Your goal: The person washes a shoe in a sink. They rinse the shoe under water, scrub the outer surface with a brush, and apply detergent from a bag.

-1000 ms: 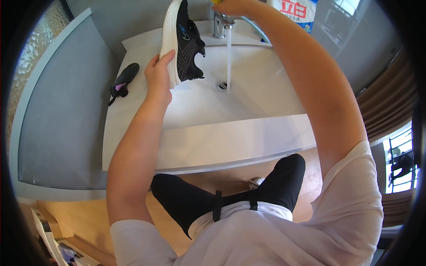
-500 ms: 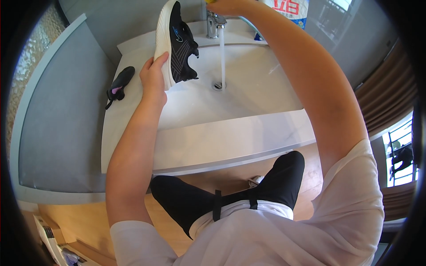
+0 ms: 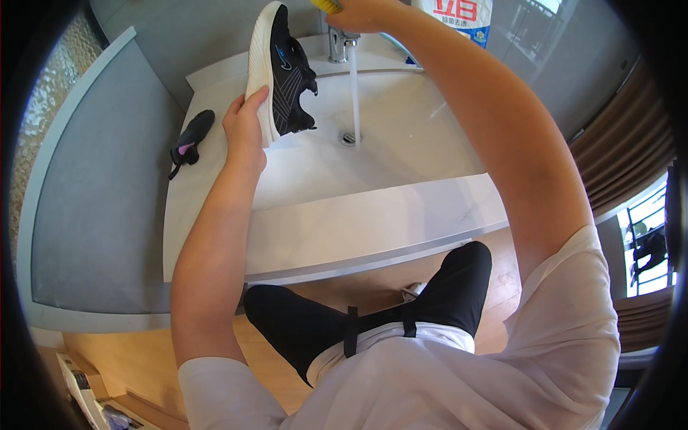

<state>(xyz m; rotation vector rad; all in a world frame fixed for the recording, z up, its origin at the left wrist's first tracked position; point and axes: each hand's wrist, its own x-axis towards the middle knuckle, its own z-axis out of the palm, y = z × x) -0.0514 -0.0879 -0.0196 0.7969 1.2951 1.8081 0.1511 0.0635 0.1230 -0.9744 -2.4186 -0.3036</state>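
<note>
A black sneaker with a thick white sole hangs over the left side of the white sink, toe pointing up and away. My left hand grips it by the sole near the heel, thumb on the sole's edge. At the top of the view my right hand is closed round a yellow brush, mostly cut off by the frame edge. That hand is just above the chrome faucet. Water runs from the faucet toward the drain.
On the counter's left part lies a small black object with a pink patch and a loop. A white and blue detergent bag stands behind the sink at right. A grey panel borders the counter on the left.
My right hand has moved slightly left above the faucet, and more of the yellow brush shows. The sneaker stays in my left hand, nearly unmoved. Water keeps running.
</note>
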